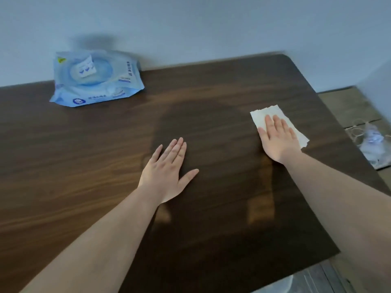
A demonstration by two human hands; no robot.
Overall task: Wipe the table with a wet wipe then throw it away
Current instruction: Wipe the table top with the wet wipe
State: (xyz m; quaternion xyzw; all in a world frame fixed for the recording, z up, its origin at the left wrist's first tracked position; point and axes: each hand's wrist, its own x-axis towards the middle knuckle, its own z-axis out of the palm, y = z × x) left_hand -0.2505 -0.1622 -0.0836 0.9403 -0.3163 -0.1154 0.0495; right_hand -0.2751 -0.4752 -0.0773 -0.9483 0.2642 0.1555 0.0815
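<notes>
White wet wipe lies flat, creased, near the dark wooden table's right edge — half covered.

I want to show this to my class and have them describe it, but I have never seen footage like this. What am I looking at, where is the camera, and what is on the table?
There is no machine here: a person wears one camera on the head, looking forward and down at their own bare arms. The dark wooden table fills the view. The right hand lies flat on a white wipe, pressing it to the table near the right edge. The left hand rests open and flat on the wood, holding nothing. A blue wipe pack sits at the back by the wall. Something pale lies on the floor to the right, too blurred to name.
</notes>
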